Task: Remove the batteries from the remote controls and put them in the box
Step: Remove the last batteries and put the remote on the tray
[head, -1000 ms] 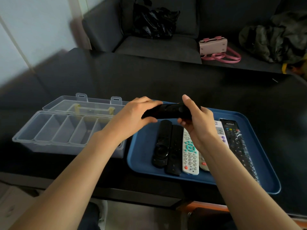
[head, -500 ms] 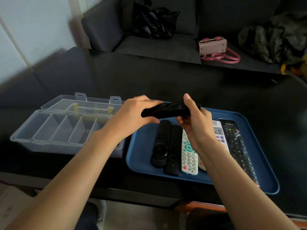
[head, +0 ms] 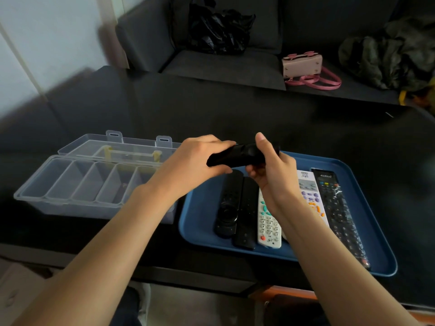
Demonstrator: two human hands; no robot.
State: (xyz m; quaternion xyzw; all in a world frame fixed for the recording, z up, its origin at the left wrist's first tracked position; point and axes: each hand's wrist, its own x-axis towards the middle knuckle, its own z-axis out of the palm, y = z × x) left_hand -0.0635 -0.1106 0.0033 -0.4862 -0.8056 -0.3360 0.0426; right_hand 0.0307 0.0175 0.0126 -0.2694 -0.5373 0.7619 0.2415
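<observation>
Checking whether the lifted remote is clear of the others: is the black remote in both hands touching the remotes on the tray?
Apart. The head view shows the black remote held by both hands above the remotes on the tray.

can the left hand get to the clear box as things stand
Probably not yet: the left hand and right hand both grip the black remote. The open clear box lies close beside it, nothing between.

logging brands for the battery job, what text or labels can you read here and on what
Black remote at the tray's right: a white brand word at its top, too blurred to read.
White remote beside it: a small label at its top, too small to read.
White remote with number keys: digits unreadable.
Nothing else legible.
</observation>
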